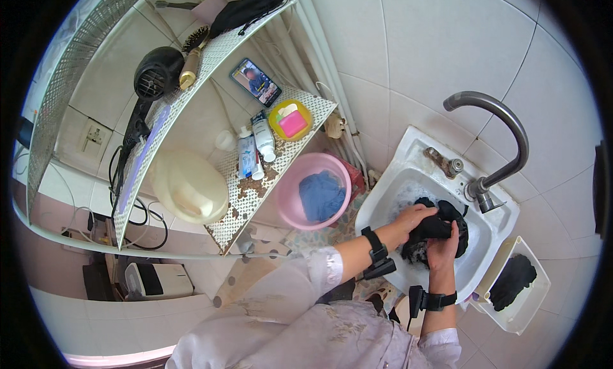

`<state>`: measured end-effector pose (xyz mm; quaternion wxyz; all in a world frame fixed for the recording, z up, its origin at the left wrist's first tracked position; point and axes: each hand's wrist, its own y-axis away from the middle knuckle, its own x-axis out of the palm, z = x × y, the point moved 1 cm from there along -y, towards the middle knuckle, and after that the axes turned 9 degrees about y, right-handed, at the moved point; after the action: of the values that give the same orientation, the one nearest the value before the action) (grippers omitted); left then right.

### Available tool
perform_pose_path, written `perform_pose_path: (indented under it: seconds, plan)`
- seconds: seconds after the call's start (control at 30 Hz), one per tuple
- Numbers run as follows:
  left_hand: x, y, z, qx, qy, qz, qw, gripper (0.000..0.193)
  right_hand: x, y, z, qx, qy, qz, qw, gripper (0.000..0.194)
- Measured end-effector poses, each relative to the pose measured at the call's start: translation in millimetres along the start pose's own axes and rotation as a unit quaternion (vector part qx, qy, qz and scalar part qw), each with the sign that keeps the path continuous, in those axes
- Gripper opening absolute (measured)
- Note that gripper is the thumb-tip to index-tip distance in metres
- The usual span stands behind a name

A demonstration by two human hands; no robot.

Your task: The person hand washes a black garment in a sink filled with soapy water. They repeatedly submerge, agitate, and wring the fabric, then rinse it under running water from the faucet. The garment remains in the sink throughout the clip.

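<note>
My left hand (414, 219) and my right hand (442, 250) both grip a wet black cloth garment (431, 228) inside the white ceramic sink (481, 284). The left hand presses on the upper left of the bunched fabric, while the right holds it from below. Suds (400, 201) float on water around the cloth, and part of the cloth lies in that water. Folds hide the garment's exact shape. A curved metal faucet (515, 125) arches over the back of the basin, with no stream visible from its spout.
A pink plastic basin (282, 201) with blue cloth (322, 195) stands left of the sink. Right of it, a cream plastic bin (531, 304) holds black cloth (513, 282). The metal corner shelf (225, 239) carries a phone (256, 83), tubes, a soap dish (306, 111) and a hair dryer (158, 74).
</note>
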<state>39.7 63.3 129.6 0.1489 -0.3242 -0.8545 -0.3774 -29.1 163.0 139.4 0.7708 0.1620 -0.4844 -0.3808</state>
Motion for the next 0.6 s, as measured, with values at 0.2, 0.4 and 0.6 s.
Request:
perform_pose_path:
  seconds: [0.2, 0.4, 0.6]
  plan:
    - [10, 42, 9, 0.135, -0.282, 0.026, 0.949, 0.032, -21, -22, -23, 0.114, 0.137, -0.037, 0.983, 0.046]
    - [33, 77, -5, 0.284, -0.243, 0.087, 0.923, 0.021, -46, -30, 16, 0.097, -0.108, 0.066, 0.987, 0.022]
    - [28, 41, 3, 0.185, -0.386, -0.098, 0.898, 0.024, -30, -13, -27, 0.04, -0.02, -0.043, 0.998, 0.035]
